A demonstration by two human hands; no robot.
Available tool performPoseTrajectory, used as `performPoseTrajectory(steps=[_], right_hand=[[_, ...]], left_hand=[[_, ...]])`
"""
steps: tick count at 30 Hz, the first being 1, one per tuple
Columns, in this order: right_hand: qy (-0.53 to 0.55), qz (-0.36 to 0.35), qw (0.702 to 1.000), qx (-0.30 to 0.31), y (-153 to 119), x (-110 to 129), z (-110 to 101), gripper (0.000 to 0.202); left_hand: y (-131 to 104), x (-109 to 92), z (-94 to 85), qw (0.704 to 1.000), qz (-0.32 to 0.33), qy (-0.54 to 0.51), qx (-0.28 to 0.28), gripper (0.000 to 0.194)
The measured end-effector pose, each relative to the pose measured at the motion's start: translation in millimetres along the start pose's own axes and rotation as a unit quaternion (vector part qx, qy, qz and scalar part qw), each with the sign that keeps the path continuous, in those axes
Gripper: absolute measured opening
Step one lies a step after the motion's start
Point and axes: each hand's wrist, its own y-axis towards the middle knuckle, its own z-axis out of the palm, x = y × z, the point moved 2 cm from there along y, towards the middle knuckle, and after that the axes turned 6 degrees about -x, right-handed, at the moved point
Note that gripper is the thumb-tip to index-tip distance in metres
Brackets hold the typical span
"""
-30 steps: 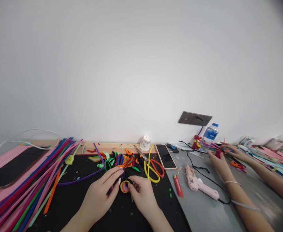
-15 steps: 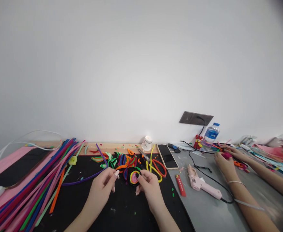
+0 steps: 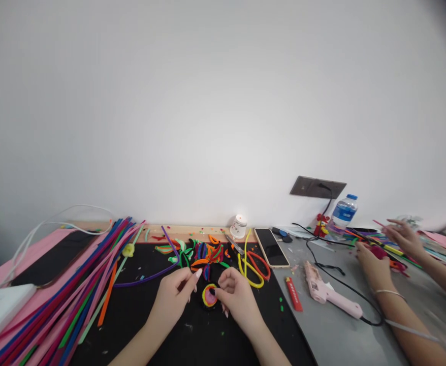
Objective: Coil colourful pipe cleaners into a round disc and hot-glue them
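Observation:
My right hand (image 3: 235,296) pinches the edge of a round coil of fuzzy pipe cleaner (image 3: 209,295), pink in the middle with yellow and black rings. Thumb and fingertips of my left hand (image 3: 179,292) are pressed together just left of the coil; whatever they hold, if anything, is too small to make out. Behind both hands lies a cluster of looped pipe-cleaner shapes (image 3: 208,254) in orange, blue, red and green. A bent purple pipe cleaner (image 3: 147,280) curves beyond my left hand.
Long pipe cleaners (image 3: 74,300) are bundled at left. Behind stand a paper cup (image 3: 239,227), scissors (image 3: 233,243) and a phone (image 3: 272,248). To the right are a red box (image 3: 293,294), a pink glue gun (image 3: 331,294), a bottle (image 3: 343,216) and a co-worker's hands (image 3: 375,267).
The whole view has swung a little left. My hands stay close together over the black mat, the coil still at my right hand. The co-worker's farther hand has lifted away with a thin pink strip.

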Motion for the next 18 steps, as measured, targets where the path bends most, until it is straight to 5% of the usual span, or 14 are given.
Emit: performPoseTrajectory(steps=[9, 15, 18], right_hand=[[0.028, -0.018, 0.999, 0.007, -2, 4, 1, 0.027], [-0.011, -0.015, 1.000, 0.011, 1, -4, 0, 0.019], [-0.102, -0.080, 0.991, -0.022, 1, -1, -5, 0.012]], left_hand=[[-5, 0, 8.3, 0.996, 0.042, 0.039, 0.075, 0.023], [-4, 3, 7.0, 0.990, 0.047, 0.120, 0.049, 0.027], [-1, -1, -2.8, 0.981, 0.047, 0.186, 0.019, 0.031]])
